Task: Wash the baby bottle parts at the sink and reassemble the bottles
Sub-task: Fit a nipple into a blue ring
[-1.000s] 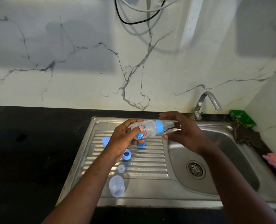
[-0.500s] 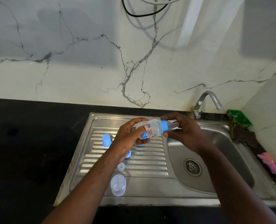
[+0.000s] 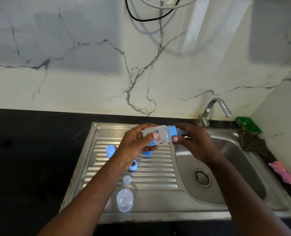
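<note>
A clear baby bottle (image 3: pixel 160 135) with a blue collar (image 3: pixel 173 130) lies sideways in the air above the steel drainboard (image 3: pixel 151 174). My left hand (image 3: pixel 138 143) grips its body and base. My right hand (image 3: pixel 190 140) holds the collar end, thumb pinching the blue ring; the teat is hidden in that hand. On the drainboard lie a blue cap (image 3: pixel 110 150), a blue collar ring (image 3: pixel 133 165), another blue part (image 3: pixel 147 153) half hidden under my left hand, a clear teat (image 3: pixel 127 180) and a second clear bottle (image 3: pixel 124 200).
The sink basin (image 3: pixel 230 160) with its drain (image 3: pixel 201 178) is to the right, the tap (image 3: pixel 216 109) behind it. A green tub (image 3: pixel 247 125) and a dark scrubber cloth (image 3: pixel 252 143) sit in the back right corner; a pink brush (image 3: pixel 284 174) lies on the black counter (image 3: pixel 30 150).
The bottle and both hands have stayed in the same grip above the drainboard; my right hand has shifted slightly round the collar. The view has tilted a little.
</note>
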`<state>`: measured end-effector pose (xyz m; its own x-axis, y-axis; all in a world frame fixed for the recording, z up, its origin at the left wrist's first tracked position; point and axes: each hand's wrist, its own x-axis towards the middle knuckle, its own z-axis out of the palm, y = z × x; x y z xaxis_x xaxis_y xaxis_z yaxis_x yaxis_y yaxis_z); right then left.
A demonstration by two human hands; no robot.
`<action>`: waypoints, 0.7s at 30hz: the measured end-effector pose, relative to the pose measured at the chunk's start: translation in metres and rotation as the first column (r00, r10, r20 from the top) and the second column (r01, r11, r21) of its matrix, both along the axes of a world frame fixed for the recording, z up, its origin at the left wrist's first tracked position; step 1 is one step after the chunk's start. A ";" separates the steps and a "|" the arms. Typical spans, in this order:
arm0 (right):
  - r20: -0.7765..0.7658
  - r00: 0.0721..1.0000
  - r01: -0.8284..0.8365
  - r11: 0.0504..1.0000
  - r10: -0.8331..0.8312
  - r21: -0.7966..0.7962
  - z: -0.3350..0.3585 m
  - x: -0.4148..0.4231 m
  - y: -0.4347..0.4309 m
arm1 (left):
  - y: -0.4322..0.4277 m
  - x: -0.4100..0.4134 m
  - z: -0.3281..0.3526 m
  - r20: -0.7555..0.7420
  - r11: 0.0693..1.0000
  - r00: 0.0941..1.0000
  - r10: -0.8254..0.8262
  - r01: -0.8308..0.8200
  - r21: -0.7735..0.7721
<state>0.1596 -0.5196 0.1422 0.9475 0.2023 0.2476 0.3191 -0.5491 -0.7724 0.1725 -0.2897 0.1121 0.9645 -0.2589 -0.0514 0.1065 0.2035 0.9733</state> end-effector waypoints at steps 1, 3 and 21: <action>-0.018 1.000 -0.009 1.000 0.009 -0.009 -0.001 0.000 -0.001 | 0.002 0.000 0.000 0.031 1.000 0.999 -0.015 0.015 0.015; -0.050 0.999 -0.020 1.000 0.020 -0.003 -0.002 0.000 -0.001 | 0.004 -0.001 -0.003 0.073 0.999 0.997 -0.041 0.038 0.035; -0.311 0.950 0.077 0.987 -0.030 0.138 -0.038 0.054 0.044 | 0.032 0.026 -0.037 0.244 0.789 0.970 0.012 -0.159 0.594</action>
